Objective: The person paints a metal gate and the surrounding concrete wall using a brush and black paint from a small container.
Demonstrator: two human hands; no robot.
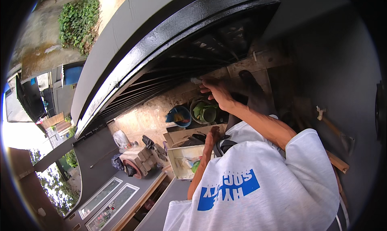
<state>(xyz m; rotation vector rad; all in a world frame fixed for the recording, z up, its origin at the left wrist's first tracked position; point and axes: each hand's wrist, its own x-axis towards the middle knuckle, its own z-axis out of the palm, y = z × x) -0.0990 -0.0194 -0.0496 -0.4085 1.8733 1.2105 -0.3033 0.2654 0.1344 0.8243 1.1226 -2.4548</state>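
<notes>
My right hand (220, 94) reaches out below the glossy black metal railing (193, 22), its fingers spread. A small pale piece (196, 80) shows at the fingertips; what it is, and whether the fingers grip it, is unclear. Close to my waist, my left hand (213, 134) is curled beside dark items (198, 137), too shadowed to name. Under the left forearm sits a cream plastic tray (178, 160), stained inside, with a green item (196, 166) in it. A cardboard piece (178, 138) lies beyond the tray.
On the tiled floor (145, 116) stand a blue bucket (189, 122) and a basin holding a green container (209, 114) with leaves. Concrete blocks (137, 158), dark footwear (154, 146) and a plastic bag (120, 139) are farther left. A wooden-handled tool (332, 125) is at right.
</notes>
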